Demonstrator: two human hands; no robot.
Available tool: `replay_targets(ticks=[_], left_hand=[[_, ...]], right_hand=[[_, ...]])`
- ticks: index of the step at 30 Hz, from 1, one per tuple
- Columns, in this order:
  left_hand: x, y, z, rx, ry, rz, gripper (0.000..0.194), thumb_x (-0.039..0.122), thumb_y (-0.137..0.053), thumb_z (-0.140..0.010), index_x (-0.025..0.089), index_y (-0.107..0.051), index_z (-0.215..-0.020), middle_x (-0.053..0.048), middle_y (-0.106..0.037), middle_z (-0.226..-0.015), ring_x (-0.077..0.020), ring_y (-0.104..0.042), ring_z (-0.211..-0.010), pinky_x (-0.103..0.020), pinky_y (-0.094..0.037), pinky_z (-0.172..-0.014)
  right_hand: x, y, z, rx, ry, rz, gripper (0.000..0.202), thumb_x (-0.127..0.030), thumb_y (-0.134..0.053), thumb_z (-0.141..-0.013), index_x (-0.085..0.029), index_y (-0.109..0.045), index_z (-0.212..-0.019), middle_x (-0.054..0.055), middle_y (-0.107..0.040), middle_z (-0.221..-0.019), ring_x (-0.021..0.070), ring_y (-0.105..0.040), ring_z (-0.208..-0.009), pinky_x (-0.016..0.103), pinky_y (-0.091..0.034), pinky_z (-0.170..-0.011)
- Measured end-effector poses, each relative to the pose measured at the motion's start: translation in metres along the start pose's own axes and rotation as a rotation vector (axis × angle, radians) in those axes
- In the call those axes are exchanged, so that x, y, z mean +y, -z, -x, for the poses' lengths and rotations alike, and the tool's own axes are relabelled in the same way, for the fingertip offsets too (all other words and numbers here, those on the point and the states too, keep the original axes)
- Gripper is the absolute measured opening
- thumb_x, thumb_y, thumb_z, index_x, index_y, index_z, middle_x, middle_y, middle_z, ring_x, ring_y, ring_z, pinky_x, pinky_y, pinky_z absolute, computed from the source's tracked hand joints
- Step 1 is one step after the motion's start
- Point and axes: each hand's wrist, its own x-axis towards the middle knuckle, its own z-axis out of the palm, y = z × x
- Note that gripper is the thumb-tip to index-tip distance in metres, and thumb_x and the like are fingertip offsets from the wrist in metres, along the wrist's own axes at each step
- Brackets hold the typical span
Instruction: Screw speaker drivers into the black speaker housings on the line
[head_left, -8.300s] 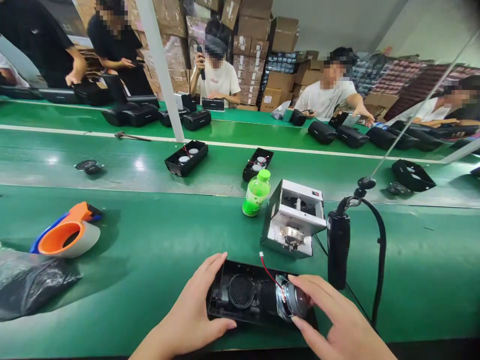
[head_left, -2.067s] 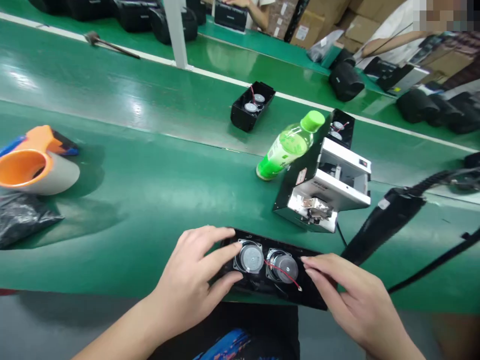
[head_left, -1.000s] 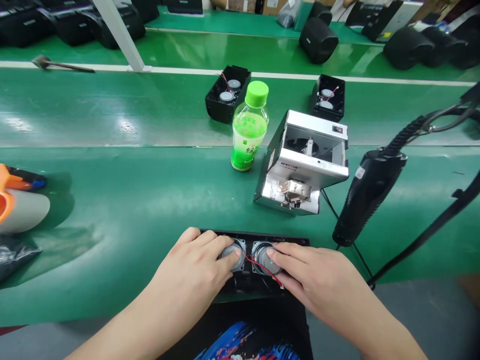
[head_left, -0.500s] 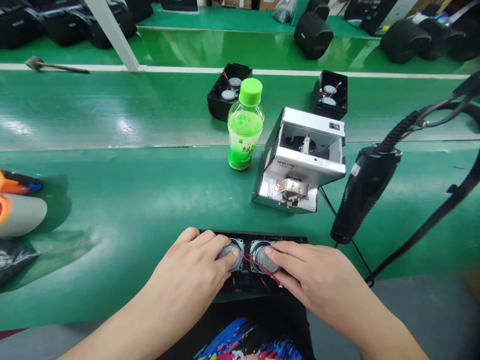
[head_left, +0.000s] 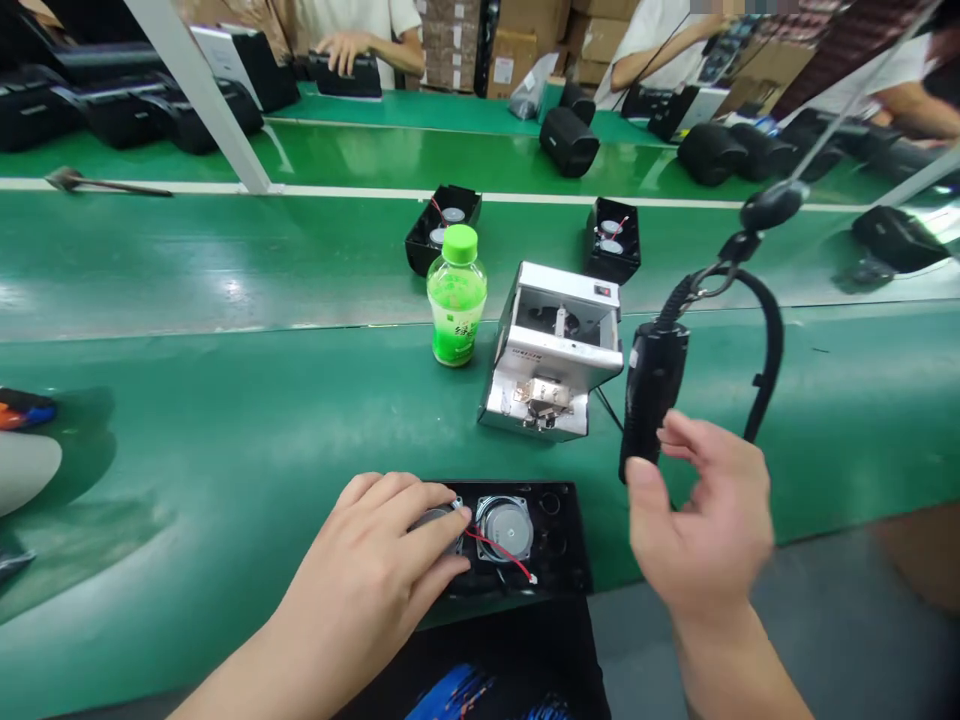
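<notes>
A black speaker housing (head_left: 564, 545) lies at the table's front edge, with two round speaker drivers in it. The right speaker driver (head_left: 507, 530) shows fully, a red wire (head_left: 502, 548) with a small white plug running across it. My left hand (head_left: 382, 545) is closed over the left driver, hiding most of it and the housing's left end. A black electric screwdriver (head_left: 652, 385) hangs from above on the right. Close to its lower end is my right hand (head_left: 701, 500), thumb and fingers apart, nothing held between them.
A silver screw feeder (head_left: 551, 350) and a green-capped bottle (head_left: 456, 300) stand behind the housing. Farther back are two black housings with drivers (head_left: 442, 230), (head_left: 613, 240). A metal post (head_left: 199, 95) rises at left. People work across the bench.
My right hand has left the right driver and moved right and up to the hanging screwdriver. My left hand stays on the left driver. The view has tilted up, showing people opposite.
</notes>
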Motion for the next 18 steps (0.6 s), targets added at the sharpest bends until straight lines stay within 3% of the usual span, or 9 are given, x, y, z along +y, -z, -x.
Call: replay_targets(ticks=[2,4,7,9,14,18], left_hand=[[0.008,-0.01,-0.007,-0.017,-0.026,-0.051,0.026,0.025,-0.077,-0.1,0.027,-0.074,-0.127,-0.01,-0.073,-0.144,-0.0349,-0.067,-0.127,-0.056,-0.048,-0.107],[0.014,-0.02,-0.016,-0.076,-0.04,-0.105,0.041,0.028,-0.084,-0.094,0.028,-0.073,-0.134,-0.014,-0.059,-0.164,-0.0431,-0.057,-0.147,-0.068,-0.042,-0.118],[0.015,-0.031,-0.027,-0.184,-0.022,-0.114,0.053,0.033,-0.091,-0.089,0.029,-0.072,-0.138,-0.015,-0.056,-0.167,-0.0455,-0.053,-0.152,-0.076,-0.037,-0.124],[0.014,-0.033,-0.033,-0.25,0.005,-0.092,0.054,0.034,-0.091,-0.089,0.03,-0.072,-0.139,-0.014,-0.061,-0.162,-0.0429,-0.058,-0.148,-0.077,-0.038,-0.124],[0.014,-0.031,-0.04,-0.313,0.074,-0.057,0.043,0.031,-0.09,-0.09,0.031,-0.077,-0.131,-0.011,-0.069,-0.149,-0.0389,-0.065,-0.137,-0.075,-0.04,-0.123],[0.017,-0.029,-0.042,-0.326,0.12,-0.032,0.039,0.029,-0.089,-0.089,0.031,-0.078,-0.126,-0.008,-0.072,-0.139,-0.036,-0.069,-0.127,-0.068,-0.045,-0.117]], right_hand=[[0.012,-0.008,-0.004,-0.028,-0.12,0.011,0.082,-0.034,-0.08,-0.093,-0.023,-0.044,-0.166,0.021,-0.06,-0.151,0.0404,-0.06,-0.135,0.065,-0.055,-0.111],[0.025,-0.015,-0.011,-0.145,-0.257,-0.056,0.082,-0.044,-0.075,-0.098,-0.026,-0.039,-0.169,0.022,-0.062,-0.152,0.0419,-0.066,-0.133,0.07,-0.058,-0.108],[0.041,-0.016,-0.022,-0.327,-0.427,-0.294,0.059,-0.053,-0.063,-0.105,-0.027,-0.053,-0.157,0.012,-0.079,-0.111,0.028,-0.079,-0.091,0.051,-0.07,-0.082],[0.047,-0.012,-0.027,-0.363,-0.486,-0.471,0.053,-0.055,-0.064,-0.104,-0.026,-0.057,-0.148,0.003,-0.075,-0.089,0.0209,-0.075,-0.073,0.039,-0.069,-0.069],[0.04,0.006,-0.034,-0.274,-0.575,-0.787,0.042,-0.057,-0.061,-0.104,-0.03,-0.057,-0.136,0.0,-0.068,-0.089,0.0172,-0.069,-0.066,0.036,-0.068,-0.064],[0.025,0.018,-0.039,-0.196,-0.622,-0.916,0.051,-0.068,-0.057,-0.102,-0.032,-0.055,-0.138,-0.001,-0.066,-0.087,0.0165,-0.065,-0.057,0.031,-0.059,-0.05]])
